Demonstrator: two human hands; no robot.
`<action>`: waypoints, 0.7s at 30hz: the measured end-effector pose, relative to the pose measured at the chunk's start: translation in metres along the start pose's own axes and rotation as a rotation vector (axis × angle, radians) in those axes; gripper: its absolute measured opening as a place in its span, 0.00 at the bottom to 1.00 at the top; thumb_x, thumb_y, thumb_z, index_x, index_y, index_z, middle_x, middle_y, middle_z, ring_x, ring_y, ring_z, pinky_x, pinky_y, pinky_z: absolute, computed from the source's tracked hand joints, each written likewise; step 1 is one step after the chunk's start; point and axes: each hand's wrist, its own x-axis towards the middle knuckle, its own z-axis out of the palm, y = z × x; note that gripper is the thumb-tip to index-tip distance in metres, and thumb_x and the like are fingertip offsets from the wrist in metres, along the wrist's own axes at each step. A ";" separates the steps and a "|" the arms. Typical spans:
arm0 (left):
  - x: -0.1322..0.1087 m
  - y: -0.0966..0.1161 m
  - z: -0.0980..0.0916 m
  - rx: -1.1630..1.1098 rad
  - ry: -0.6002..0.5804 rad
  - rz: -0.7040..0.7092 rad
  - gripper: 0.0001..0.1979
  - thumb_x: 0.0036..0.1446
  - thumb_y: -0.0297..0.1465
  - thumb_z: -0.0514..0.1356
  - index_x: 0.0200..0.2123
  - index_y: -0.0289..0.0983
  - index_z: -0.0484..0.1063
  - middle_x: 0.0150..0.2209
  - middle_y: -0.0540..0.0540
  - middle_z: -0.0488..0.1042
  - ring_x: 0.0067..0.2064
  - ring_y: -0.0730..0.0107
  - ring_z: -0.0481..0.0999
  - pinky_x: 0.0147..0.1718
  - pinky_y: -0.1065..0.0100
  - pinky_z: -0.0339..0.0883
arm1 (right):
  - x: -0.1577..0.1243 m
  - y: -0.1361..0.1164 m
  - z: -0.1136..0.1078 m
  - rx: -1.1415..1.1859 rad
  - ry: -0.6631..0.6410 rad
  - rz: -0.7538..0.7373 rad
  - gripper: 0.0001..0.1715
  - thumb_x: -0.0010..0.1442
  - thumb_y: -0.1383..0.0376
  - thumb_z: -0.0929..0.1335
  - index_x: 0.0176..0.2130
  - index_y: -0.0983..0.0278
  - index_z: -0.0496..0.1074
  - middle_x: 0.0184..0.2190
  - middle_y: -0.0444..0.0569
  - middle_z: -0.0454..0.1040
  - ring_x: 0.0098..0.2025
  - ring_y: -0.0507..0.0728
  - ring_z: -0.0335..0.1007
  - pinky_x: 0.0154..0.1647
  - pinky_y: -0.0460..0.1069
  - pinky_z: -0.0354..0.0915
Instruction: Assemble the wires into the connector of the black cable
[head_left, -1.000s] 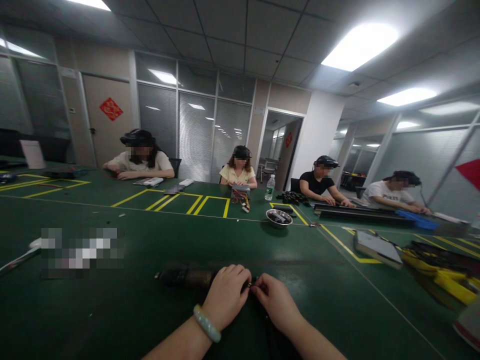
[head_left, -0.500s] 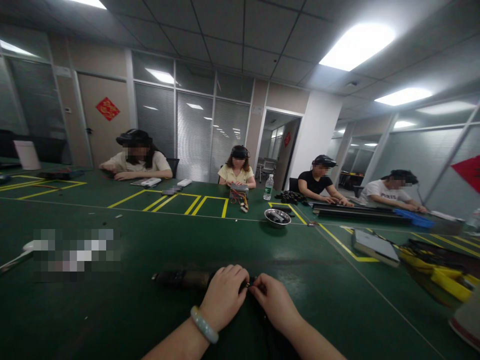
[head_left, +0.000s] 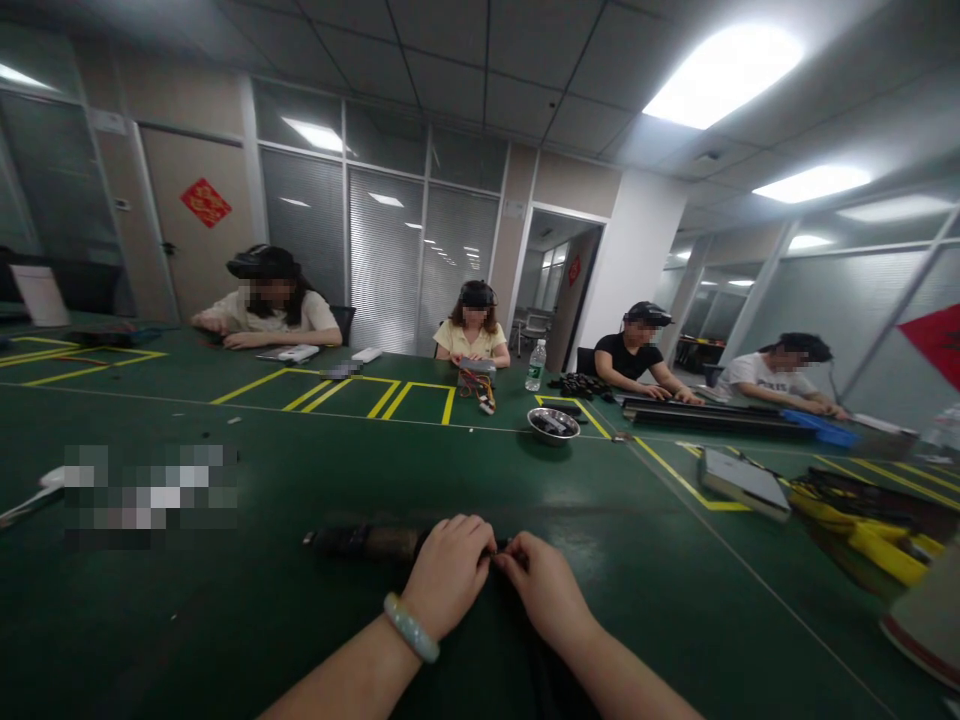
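A dark, long tool shaped like an electric screwdriver (head_left: 375, 542) lies sideways on the green table, its small metal tip pointing left. My left hand (head_left: 454, 570), with a bangle on the wrist, is wrapped over the tool's right part and covers it. Close by, my right hand (head_left: 544, 585) pinches at the tool's right end, thumb and fingertips together. What sits between those fingertips is too small and dark to make out. A dark cord-like strip (head_left: 538, 665) runs down the table between my forearms.
Ahead stands a metal bowl (head_left: 553, 426) of dark parts, near a water bottle (head_left: 535, 366). A grey box (head_left: 744, 484) and a yellow-black bag (head_left: 862, 530) lie to the right, a white container (head_left: 926, 625) nearer. Several people sit working across the green table (head_left: 285, 640).
The view has tilted slightly, so the surroundings appear a little higher. Both hands keep their places at the tool, with only slight finger movement.
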 end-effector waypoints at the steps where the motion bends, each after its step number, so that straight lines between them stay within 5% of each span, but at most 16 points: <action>1: 0.000 0.000 0.000 -0.004 0.004 0.002 0.06 0.56 0.24 0.56 0.35 0.40 0.68 0.38 0.50 0.71 0.43 0.64 0.68 0.42 0.63 0.58 | 0.000 0.000 0.000 -0.015 0.000 0.004 0.07 0.60 0.62 0.66 0.32 0.62 0.72 0.30 0.45 0.75 0.32 0.54 0.69 0.31 0.46 0.57; 16: 0.001 -0.001 0.001 0.009 0.002 0.016 0.06 0.55 0.23 0.55 0.34 0.40 0.68 0.37 0.50 0.70 0.42 0.65 0.68 0.42 0.64 0.59 | 0.001 -0.013 -0.001 -0.292 0.040 -0.075 0.07 0.61 0.66 0.64 0.33 0.62 0.72 0.33 0.49 0.75 0.36 0.57 0.70 0.38 0.49 0.58; 21: 0.001 -0.002 0.001 0.002 0.000 0.012 0.07 0.55 0.22 0.55 0.34 0.40 0.67 0.37 0.50 0.70 0.42 0.65 0.68 0.41 0.64 0.58 | 0.005 -0.017 0.000 -0.304 0.059 -0.043 0.17 0.59 0.68 0.65 0.50 0.64 0.68 0.38 0.51 0.76 0.41 0.59 0.72 0.40 0.49 0.60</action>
